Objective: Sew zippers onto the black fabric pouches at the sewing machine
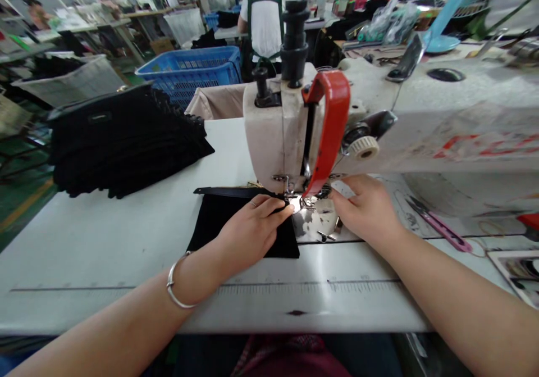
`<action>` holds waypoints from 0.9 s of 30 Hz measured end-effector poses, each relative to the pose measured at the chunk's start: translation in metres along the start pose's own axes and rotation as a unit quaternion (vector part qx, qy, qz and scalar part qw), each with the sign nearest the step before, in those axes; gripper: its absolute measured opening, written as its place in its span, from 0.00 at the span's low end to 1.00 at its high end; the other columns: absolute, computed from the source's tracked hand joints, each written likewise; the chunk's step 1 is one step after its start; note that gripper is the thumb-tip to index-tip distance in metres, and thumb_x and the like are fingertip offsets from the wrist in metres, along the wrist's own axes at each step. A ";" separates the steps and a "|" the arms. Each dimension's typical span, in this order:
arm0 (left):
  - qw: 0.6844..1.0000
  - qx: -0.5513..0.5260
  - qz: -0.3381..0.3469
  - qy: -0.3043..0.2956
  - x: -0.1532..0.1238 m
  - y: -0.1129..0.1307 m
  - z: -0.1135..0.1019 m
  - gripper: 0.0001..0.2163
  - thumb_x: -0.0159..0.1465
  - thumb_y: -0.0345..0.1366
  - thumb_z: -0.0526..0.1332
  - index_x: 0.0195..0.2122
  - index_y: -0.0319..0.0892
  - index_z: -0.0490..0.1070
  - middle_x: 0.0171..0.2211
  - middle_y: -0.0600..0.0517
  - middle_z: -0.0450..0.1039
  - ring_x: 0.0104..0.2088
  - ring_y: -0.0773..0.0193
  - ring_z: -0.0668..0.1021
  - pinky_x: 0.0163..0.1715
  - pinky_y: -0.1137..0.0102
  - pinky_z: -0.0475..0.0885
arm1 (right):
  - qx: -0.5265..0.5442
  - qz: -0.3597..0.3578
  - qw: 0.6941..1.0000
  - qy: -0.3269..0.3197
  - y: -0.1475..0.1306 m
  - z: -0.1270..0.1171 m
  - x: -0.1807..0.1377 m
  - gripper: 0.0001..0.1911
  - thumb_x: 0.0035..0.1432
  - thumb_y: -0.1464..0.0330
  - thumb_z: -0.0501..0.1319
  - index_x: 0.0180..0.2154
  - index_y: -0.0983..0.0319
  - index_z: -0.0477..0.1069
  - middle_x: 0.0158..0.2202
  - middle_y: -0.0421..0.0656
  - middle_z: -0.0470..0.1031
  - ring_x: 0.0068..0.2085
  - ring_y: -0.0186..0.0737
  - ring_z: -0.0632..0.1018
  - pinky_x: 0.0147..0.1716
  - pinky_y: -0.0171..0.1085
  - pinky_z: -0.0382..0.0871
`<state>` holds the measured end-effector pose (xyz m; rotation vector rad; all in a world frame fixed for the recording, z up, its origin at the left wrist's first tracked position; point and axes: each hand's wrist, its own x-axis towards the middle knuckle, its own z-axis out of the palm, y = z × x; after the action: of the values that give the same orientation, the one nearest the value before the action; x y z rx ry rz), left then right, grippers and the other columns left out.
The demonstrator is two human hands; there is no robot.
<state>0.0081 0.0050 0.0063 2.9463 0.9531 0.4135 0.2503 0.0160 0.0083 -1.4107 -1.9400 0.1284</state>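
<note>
A black fabric piece (210, 219) with a zipper (223, 191) along its far edge lies flat at the left of the sewing machine's needle area. My left hand (256, 225) rests on this piece, fingers stretched toward the presser foot (301, 203); nothing is gripped in it. Right of the needle, my right hand (366, 208) reaches in close beside the foot, with thumb and forefinger drawn together. Their tips are partly hidden by the machine, so what they hold is unclear. The sewing machine (269, 135) has a red guard (332, 124) at its head.
A stack of black fabric pieces (126, 141) sits at the table's left. Pink-handled thread snips (442, 225) lie right of my right hand. Behind the table are a blue basket (189, 68) and a person in a white top (265, 17). A printed ruler (295, 288) runs along the front.
</note>
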 end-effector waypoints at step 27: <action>0.997 -0.065 0.003 0.042 -0.026 0.014 -0.009 0.15 0.66 0.26 0.54 0.54 0.35 0.68 0.52 0.44 0.74 0.55 0.60 0.74 0.57 0.62 0.72 | 0.080 -0.285 0.929 -0.223 -0.013 -0.004 -0.029 0.08 0.64 0.70 0.57 0.44 0.63 0.72 0.44 0.45 0.74 0.43 0.42 0.73 0.45 0.42 0.66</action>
<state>-0.0063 -0.0224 0.0105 2.8352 0.8894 0.5820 0.2467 -0.0153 0.0036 -0.7009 -2.5702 0.3464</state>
